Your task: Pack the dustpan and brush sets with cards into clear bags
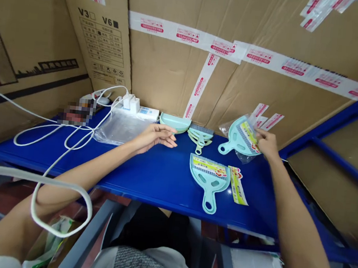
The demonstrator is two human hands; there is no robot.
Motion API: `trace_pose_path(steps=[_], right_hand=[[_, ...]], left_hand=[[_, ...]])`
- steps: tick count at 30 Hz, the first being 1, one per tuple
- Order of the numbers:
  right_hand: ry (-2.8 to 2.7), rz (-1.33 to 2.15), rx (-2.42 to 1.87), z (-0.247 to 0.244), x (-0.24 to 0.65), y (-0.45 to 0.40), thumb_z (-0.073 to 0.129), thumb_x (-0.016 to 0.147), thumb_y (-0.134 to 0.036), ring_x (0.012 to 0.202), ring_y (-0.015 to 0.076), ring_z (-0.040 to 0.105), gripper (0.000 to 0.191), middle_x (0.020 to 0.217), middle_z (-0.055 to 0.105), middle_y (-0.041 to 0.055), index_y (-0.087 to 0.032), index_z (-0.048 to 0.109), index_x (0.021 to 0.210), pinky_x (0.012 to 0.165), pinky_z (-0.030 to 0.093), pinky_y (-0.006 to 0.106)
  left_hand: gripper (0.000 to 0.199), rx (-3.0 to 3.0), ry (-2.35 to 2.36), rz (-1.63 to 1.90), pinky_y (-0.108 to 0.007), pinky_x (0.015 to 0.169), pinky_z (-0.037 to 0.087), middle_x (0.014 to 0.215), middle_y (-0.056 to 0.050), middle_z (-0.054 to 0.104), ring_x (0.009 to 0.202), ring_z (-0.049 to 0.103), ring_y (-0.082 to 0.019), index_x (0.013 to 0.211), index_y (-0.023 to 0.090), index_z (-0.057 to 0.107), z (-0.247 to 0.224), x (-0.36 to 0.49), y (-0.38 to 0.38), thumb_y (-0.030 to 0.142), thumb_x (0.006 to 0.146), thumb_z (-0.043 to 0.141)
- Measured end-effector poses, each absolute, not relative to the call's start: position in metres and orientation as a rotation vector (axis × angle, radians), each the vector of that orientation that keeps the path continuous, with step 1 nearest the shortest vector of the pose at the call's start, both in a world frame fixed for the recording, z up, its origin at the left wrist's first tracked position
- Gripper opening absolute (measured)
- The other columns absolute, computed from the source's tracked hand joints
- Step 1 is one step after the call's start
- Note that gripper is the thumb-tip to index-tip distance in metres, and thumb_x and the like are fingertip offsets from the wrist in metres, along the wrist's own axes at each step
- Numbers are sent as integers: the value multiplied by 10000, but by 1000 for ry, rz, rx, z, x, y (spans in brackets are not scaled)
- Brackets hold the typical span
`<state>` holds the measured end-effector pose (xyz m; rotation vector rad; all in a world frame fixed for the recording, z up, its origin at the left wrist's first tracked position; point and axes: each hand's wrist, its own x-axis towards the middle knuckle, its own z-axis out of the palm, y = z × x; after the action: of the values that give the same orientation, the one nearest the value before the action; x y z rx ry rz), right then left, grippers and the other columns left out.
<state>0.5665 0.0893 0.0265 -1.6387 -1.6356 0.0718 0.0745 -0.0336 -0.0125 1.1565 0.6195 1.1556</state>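
Observation:
My right hand (268, 144) grips the edge of a pale blue dustpan and brush set (236, 141) with a yellow-green label card, at the table's back right. Clear plastic (226, 128) shows around that set. My left hand (157, 138) hovers above the table with fingers stretched out and holds nothing. Between my hands lie small brushes (200, 138), blue and light green, beside a stack of dustpan pans (174, 123). Nearer to me rests a second dustpan and brush set (209, 182) with its label on. A loose label card (238, 186) lies at its right side.
Flat clear plastic bags (119, 125) lie left of my left hand, by a white power strip (149, 113) with plugs. White cables (68, 148) loop across the blue table (162, 175). Cardboard (172, 73) walls the back; a blue metal frame (341, 112) stands right.

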Motion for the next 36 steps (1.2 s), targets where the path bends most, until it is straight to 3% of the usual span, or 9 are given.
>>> trace_pose_path(steps=[4,9,14,18,22,24,27,32,36], right_hand=[[-1954,-15,-1703,19,581,119,556,822,-148,1057,356,775,460,1116,836,169,-102,838,1183,960,595,482],[-2207,-63,-1628,-10,557,135,573,836,-147,1074,300,759,389,1159,831,135,-161,872,1083,1004,560,403],[-2326,-130,-1595,-18,533,132,543,965,-285,1139,293,708,403,1235,796,149,-151,834,1209,1036,526,406],[-2313,-357,-1715,9,532,90,501,1019,-475,1161,356,692,491,1243,779,174,-173,826,1229,986,528,457],[-2451,-16,-1765,29,532,28,624,921,-678,970,316,749,599,1099,813,109,-232,793,1283,876,551,405],[-2547,162,-1679,27,529,6,730,844,-648,956,306,750,631,1003,814,92,-228,780,1313,884,554,383],[-2566,184,-1645,16,521,-4,787,792,-488,911,297,735,532,901,793,89,-207,817,1244,895,557,385],[-2538,164,-1657,13,514,9,763,792,-360,830,261,716,398,1040,801,101,-211,850,1151,848,573,385],[-2492,177,-1562,37,507,5,796,819,-449,1079,347,723,471,1233,790,122,-241,830,1240,991,564,475]], left_hand=[[232,1147,655,1135,-342,740,690,879,-110,805,792,827,-258,1040,85,780,-18,76,-30,179,834,828],[211,1136,706,1136,-328,719,685,871,-112,801,769,821,-243,1027,84,779,-24,75,-25,182,843,813],[223,1139,737,1128,-332,695,686,857,-114,801,758,821,-255,1018,82,780,-26,74,-23,183,824,822],[199,1142,733,1129,-321,689,683,845,-102,798,729,811,-234,995,92,784,-23,75,-25,184,823,824],[175,1162,734,1137,-313,680,679,854,-100,796,715,806,-229,981,94,784,-22,75,-29,178,831,813],[171,1171,738,1144,-314,677,677,856,-107,795,710,804,-229,976,90,782,-22,76,-30,175,830,808],[165,1168,744,1132,-324,675,676,844,-109,787,701,799,-229,967,84,777,-22,78,-31,168,828,806],[150,1160,750,1133,-324,670,669,845,-107,783,707,795,-225,960,88,769,-21,77,-30,157,832,805],[163,1167,762,1144,-321,664,666,836,-106,781,691,788,-220,958,89,769,-22,75,-28,173,826,815]])
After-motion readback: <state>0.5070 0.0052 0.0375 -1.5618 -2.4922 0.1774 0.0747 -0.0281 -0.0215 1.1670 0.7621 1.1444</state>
